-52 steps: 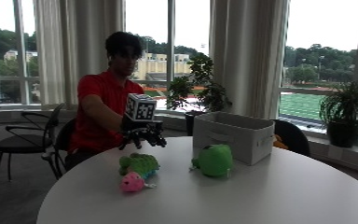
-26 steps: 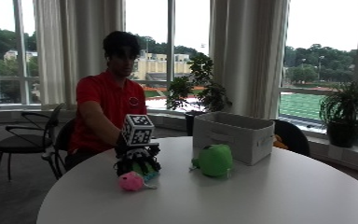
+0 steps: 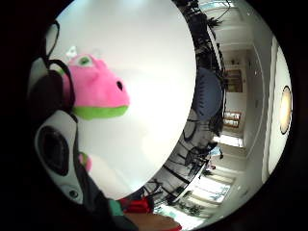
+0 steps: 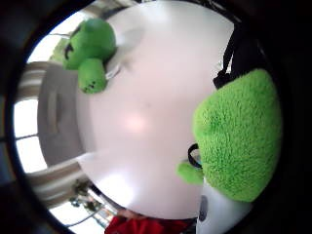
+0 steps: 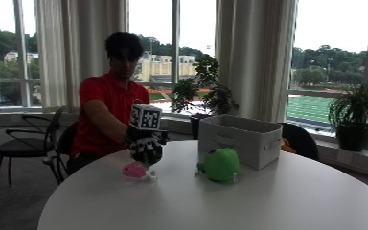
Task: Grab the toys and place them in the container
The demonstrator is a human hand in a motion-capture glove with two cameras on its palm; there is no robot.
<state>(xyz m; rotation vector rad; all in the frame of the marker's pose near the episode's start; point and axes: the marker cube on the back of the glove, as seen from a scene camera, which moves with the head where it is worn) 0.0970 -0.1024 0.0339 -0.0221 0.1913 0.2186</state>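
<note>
Fuzzy green toy [image 4: 239, 134] under fingers [image 5: 147, 152]

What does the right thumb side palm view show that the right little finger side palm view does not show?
Only the thumb side view shows the round green toy lying on the table beside the grey container, and green plush close to the palm. Only the little finger side view shows the pink toy, with its green underside, on the table. Both show the white table and a bit of the person's red shirt.
</note>
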